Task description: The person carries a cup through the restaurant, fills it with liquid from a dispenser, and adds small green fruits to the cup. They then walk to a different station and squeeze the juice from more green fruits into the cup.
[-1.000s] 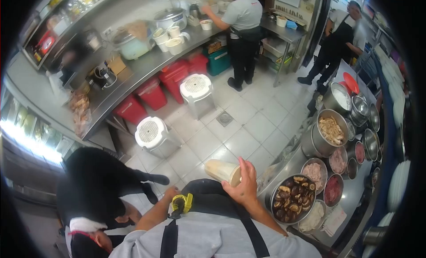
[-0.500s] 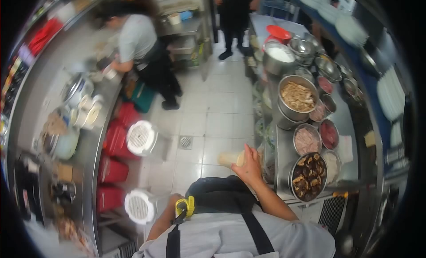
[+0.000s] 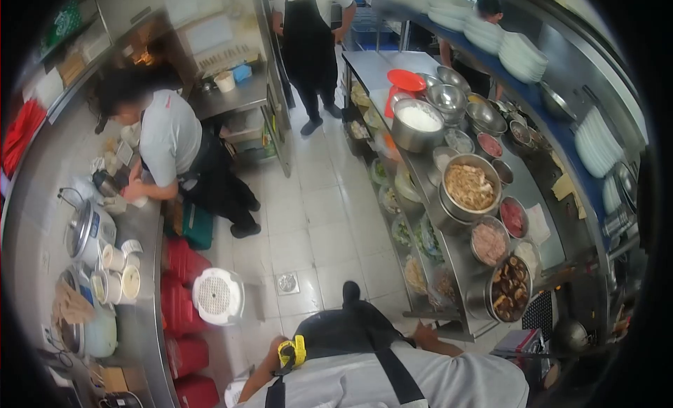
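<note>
right hand [image 3: 425,334] is resting at the bench [image 3: 456,264] edge, just left of the mushroom pot [image 3: 510,290] and nearer to it than the left hand [image 3: 244,384]. left hand is hanging far left of the pot. can't tell either hand's spread, too small.

The right hand [image 3: 425,334] is low at the right side of the body, palm down with the fingers spread and pointing left; whether it grips anything cannot be told. Its forearm [image 3: 452,348] runs back to a short sleeve. The left forearm [image 3: 259,364] is bent close against the torso, and the left hand is hidden.
</note>
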Demonstrator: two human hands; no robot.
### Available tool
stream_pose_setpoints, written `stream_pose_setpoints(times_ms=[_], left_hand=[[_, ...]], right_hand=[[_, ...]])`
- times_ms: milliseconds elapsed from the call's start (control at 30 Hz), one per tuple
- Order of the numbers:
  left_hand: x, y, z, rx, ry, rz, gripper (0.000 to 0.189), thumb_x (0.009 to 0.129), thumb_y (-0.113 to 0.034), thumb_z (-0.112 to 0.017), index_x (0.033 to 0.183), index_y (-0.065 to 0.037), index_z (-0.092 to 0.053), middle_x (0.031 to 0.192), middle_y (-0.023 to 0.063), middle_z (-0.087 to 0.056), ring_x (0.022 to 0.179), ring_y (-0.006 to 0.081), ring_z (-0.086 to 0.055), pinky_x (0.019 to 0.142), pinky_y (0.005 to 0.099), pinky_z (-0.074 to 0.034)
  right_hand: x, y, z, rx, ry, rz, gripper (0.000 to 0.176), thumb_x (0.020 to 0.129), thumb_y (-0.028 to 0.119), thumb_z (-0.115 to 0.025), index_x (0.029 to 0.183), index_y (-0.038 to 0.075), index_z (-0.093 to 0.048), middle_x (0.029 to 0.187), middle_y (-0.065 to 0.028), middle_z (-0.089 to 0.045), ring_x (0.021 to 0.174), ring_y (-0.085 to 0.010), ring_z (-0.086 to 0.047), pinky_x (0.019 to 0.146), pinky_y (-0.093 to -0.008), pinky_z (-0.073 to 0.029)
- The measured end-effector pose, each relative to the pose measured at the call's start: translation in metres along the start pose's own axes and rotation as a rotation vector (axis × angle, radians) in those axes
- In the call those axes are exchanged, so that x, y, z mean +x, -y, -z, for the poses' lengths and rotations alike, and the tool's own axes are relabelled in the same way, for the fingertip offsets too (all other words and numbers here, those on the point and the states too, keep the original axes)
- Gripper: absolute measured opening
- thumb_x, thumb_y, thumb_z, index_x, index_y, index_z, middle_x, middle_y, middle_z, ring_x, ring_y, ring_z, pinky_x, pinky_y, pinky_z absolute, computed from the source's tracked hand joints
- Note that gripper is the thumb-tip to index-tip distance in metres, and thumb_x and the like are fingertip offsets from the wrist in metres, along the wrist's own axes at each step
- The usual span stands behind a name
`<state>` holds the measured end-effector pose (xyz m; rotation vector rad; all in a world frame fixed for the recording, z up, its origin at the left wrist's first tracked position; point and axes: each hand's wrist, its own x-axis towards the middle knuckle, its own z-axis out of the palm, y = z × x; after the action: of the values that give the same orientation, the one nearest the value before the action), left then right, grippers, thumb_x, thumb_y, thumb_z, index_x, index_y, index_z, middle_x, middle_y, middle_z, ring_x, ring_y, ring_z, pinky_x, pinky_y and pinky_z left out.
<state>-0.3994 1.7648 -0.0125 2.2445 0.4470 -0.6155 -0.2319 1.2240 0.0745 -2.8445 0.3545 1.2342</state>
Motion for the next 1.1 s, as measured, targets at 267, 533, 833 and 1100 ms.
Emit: stream_pose_setpoints(times_ms=[267, 533, 833, 1100], left_hand=[[0.038, 0.011, 0.062, 0.025, 0.074, 0.361, 0.033, 0.084, -0.031, -0.064, 0.096, -0.001, -0.07, 0.101, 0.0227, -0.068, 0.096, 0.0397, -0.064, 0.087, 0.047, -0.051], [0.186, -0.045, 0.184, -0.092, -0.43, 0.219, 0.034, 0.084, -0.031, -0.064, 0.099, -0.001, -0.071, 0.102, 0.0228, -0.069, 0.096, 0.0393, -0.065, 0.086, 0.0462, -0.051], [0.303, -0.135, 0.247, -0.352, -0.316, 0.22, 0.048, 0.082, -0.038, -0.067, 0.11, 0.001, -0.069, 0.104, 0.0226, -0.07, 0.097, 0.0331, -0.068, 0.087, 0.0398, -0.052], [0.377, -0.036, 0.259, 0.085, 0.135, 0.368, 0.047, 0.083, -0.042, -0.06, 0.103, -0.003, -0.073, 0.107, 0.0212, -0.07, 0.103, 0.0328, -0.068, 0.089, 0.0416, -0.053]], right_hand=[[0.071, 0.1, 0.091, 0.208, 0.123, -0.145, 0.108, 0.066, 0.057, -0.079, 0.15, 0.009, -0.03, 0.152, -0.0253, -0.034, 0.139, -0.0428, -0.037, 0.113, -0.0508, -0.034], [0.229, 0.335, 0.308, 0.137, -0.362, 0.399, 0.105, 0.068, 0.052, -0.078, 0.152, 0.012, -0.029, 0.145, -0.0213, -0.041, 0.135, -0.0396, -0.041, 0.112, -0.0466, -0.036], [0.244, 0.481, 0.477, 0.417, -0.347, 0.492, 0.102, 0.067, 0.046, -0.077, 0.151, 0.01, -0.031, 0.145, -0.0216, -0.041, 0.134, -0.0414, -0.041, 0.111, -0.0478, -0.037], [0.301, 0.424, 0.431, 0.168, -0.422, 0.406, 0.094, 0.064, 0.049, -0.079, 0.135, -0.001, -0.045, 0.131, -0.0296, -0.054, 0.121, -0.0439, -0.055, 0.101, -0.0489, -0.045]])
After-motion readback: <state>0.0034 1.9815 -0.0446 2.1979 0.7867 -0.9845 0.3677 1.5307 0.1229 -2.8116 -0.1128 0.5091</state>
